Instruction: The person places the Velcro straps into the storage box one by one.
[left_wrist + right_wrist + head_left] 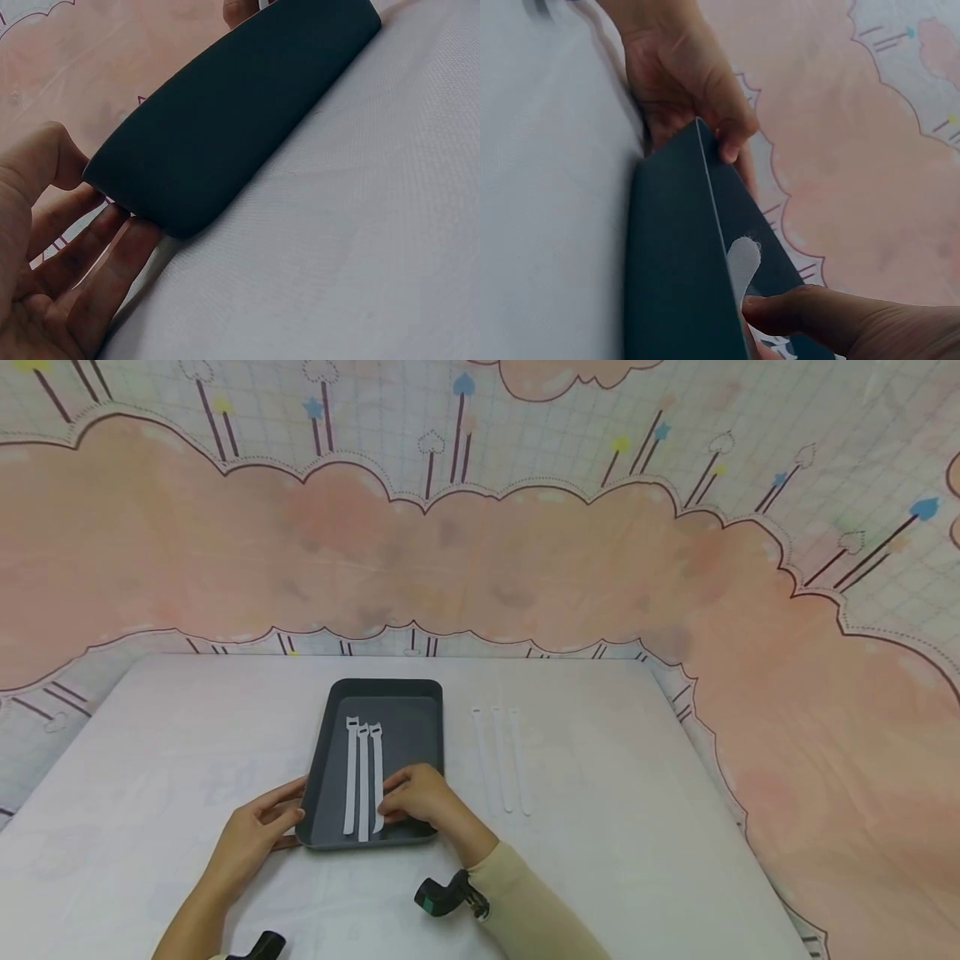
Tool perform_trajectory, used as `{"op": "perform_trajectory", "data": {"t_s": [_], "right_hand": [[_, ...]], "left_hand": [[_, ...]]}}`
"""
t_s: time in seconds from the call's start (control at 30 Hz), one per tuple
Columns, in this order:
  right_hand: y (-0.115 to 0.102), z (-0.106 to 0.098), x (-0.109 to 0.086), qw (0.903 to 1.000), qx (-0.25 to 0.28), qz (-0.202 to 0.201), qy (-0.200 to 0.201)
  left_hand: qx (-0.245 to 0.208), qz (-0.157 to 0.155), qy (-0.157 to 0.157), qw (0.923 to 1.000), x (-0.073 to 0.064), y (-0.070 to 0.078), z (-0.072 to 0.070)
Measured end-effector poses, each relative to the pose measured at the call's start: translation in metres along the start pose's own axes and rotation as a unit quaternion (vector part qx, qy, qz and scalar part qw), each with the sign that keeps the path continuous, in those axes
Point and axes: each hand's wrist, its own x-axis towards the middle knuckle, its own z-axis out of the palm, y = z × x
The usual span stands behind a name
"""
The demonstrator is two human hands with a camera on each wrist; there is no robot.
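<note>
A dark grey rectangular tray (408, 731) stands on the white table. Three white hook-and-loop cable ties with slotted heads lie lengthwise in it: a left one (350, 777), a middle one (363, 785) and a right one (377, 756). My left hand (247, 835) grips the tray's near-left corner, thumb at the rim and fingers against the outside wall (225, 112). Inside the tray, my right hand (423, 797) pinches the right cable tie near its rounded lower end (742, 262). Some of its fingertips are hidden behind the tray wall in the right wrist view.
To the right of the tray, three more white strips (497, 760) lie side by side on the white tabletop (615, 827), faint against it. A patterned peach-and-white cloth (487, 560) hangs behind the table. Black wrist cameras (442, 897) sit on both wrists.
</note>
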Motion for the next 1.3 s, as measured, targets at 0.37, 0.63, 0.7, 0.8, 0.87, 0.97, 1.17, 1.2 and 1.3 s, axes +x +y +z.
{"op": "perform_trajectory", "data": {"t_s": [0.37,0.63,0.7,0.8,0.87,0.97,1.17,1.2,1.3], "right_hand": [[0.009,0.009,0.002,0.9998,-0.016,-0.001,-0.012],[0.011,0.019,0.002,1.0,-0.007,0.003,0.0],[0.01,0.02,0.002,1.0,-0.003,0.002,0.0],[0.009,0.021,0.002,1.0,-0.002,0.004,0.001],[0.009,0.023,0.002,0.9999,-0.015,0.005,0.003],[0.007,0.023,0.001,0.9996,-0.028,0.008,0.005],[0.0,0.014,-0.007,0.9986,-0.052,-0.006,0.007],[-0.001,0.01,-0.008,0.9986,-0.051,-0.011,0.006],[-0.006,-0.007,-0.013,0.9986,-0.042,-0.029,0.01]], "left_hand": [[0.004,-0.014,-0.002,0.9999,-0.001,0.001,0.002],[0.006,-0.019,-0.002,0.9998,0.0,0.0,0.002],[0.006,-0.019,0.001,0.9998,0.0,-0.001,0.002],[0.007,-0.017,0.005,0.9998,0.001,-0.003,0.002],[0.005,-0.015,0.004,0.9999,0.0,-0.003,0.001],[0.001,-0.011,0.004,0.9999,0.0,-0.003,0.0],[0.003,-0.014,0.003,0.9999,0.001,-0.002,-0.002],[0.003,-0.012,0.001,0.9999,0.001,-0.002,-0.002],[0.003,-0.01,-0.003,0.9999,0.002,-0.002,-0.002]]}}
